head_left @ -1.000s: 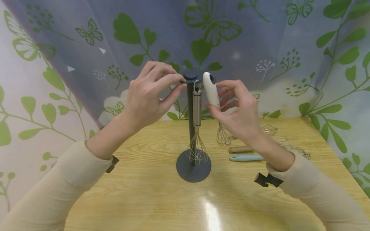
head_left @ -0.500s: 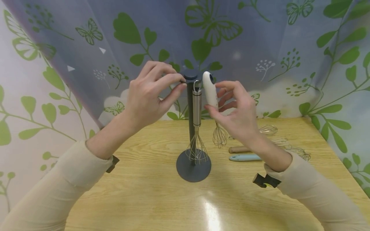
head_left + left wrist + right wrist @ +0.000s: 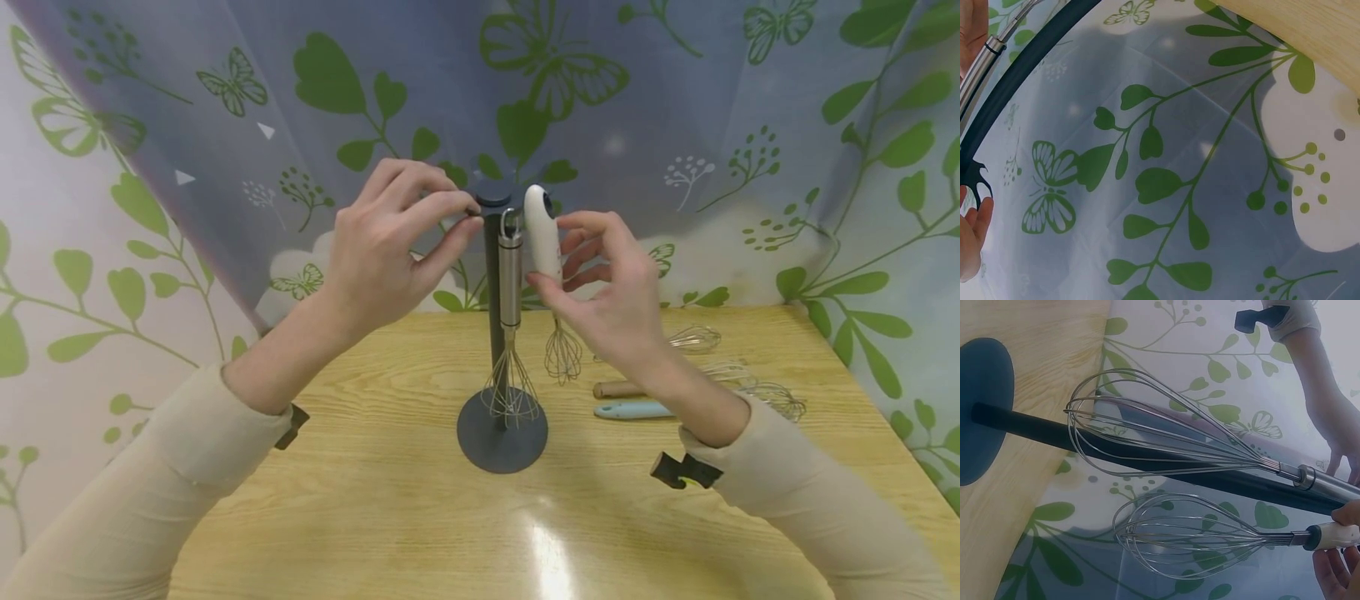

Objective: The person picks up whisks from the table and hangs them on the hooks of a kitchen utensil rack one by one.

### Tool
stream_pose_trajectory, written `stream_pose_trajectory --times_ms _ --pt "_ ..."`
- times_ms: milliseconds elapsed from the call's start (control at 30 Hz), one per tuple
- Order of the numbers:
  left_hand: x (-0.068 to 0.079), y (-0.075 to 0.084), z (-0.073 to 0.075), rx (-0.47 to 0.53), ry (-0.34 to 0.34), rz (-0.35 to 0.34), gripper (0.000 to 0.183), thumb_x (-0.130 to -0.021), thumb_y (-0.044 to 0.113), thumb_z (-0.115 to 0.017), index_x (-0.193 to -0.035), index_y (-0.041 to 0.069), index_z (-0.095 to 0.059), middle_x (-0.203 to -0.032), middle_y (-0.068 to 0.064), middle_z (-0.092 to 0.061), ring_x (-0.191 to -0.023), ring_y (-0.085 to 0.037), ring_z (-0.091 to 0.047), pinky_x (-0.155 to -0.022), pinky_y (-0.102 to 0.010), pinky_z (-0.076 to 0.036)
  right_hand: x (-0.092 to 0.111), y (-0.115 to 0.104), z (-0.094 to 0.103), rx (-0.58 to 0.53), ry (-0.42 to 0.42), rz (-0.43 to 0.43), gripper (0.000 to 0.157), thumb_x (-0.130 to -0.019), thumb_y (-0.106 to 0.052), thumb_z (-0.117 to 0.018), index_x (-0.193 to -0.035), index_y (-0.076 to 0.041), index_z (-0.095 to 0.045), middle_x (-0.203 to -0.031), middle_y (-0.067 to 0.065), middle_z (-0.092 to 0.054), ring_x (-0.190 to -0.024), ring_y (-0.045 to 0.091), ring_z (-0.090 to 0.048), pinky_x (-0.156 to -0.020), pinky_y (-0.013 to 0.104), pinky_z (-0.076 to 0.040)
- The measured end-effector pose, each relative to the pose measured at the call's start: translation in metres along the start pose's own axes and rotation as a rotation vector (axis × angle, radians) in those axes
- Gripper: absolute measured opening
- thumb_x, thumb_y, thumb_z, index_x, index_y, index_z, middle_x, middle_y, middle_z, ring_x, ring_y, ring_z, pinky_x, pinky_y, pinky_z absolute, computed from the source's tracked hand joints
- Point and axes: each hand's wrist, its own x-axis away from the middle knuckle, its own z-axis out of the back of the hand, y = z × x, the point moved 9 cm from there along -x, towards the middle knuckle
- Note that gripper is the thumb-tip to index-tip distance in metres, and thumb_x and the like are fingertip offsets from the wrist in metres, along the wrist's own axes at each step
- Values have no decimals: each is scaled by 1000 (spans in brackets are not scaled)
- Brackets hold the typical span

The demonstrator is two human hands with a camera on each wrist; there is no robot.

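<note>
My right hand [image 3: 618, 292] pinches a whisk with a white handle [image 3: 543, 233] between thumb and fingers. Its wire head [image 3: 1197, 540] hangs downward, above the tabletop. Just left of it, a steel-handled whisk [image 3: 511, 283] hangs by its loop from the dark stand [image 3: 493, 333]. My left hand [image 3: 397, 242] is at the top of this stand, thumb and forefinger pinching a small dark hook [image 3: 980, 178] on its left side. The white handle's upper end is beside the stand's top, close to the steel whisk.
On the wooden table [image 3: 360, 500], right of the stand, lie several more whisks, among them one with a light blue handle [image 3: 633, 410] and one with a wooden handle [image 3: 617, 389]. My right forearm covers part of them. A leaf-patterned curtain [image 3: 420, 67] stands behind.
The right hand has moved slightly left with the white-handled whisk, whose wire head now hangs straighter and nearer the stand. My left hand stays in place.
</note>
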Motion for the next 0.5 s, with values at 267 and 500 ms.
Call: stream_pose_trajectory --times_ms 267,500 --pt "0 0 0 -1 -1 0 17 -101 23 -73 -100 7 -79 -100 -14 -74 -102 -34 -65 -69 -43 -60 -1 0 0 -8 -1 6 53 -81 3 -86 -126 11 -58 -98 26 -64 -79 15 -66 -66 13 -58" --pt "0 0 0 -1 -6 -1 17 -101 23 -73 -100 7 -79 -100 -14 -74 -103 -34 -64 -69 -42 -60 -1 1 1 -17 -17 -3 54 -81 4 -87 -126 11 -58 -98 26 -64 -82 5 -63 -66 13 -58"
